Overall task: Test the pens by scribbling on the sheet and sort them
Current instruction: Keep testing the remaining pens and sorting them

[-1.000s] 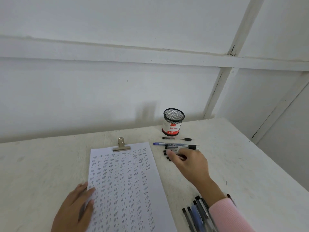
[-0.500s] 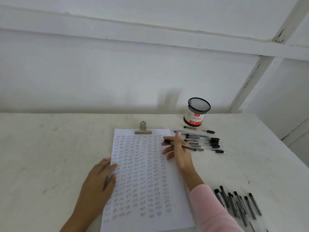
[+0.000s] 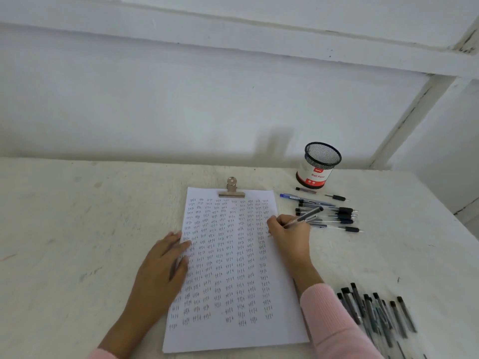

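Right hand (image 3: 291,238) has carried the pen (image 3: 306,216) to the sheet (image 3: 233,335), 3 o'clock edge, pinching it; left hand (image 3: 163,265) presses flat at 9 o'clock

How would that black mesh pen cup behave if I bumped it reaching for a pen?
No pens stick out of the mesh pen cup, so it is probably light and would slide or tip at a nudge. It is round, so on its side it might roll into the loose pens lying in front. Wire mesh likely stays stiff, not fragile.
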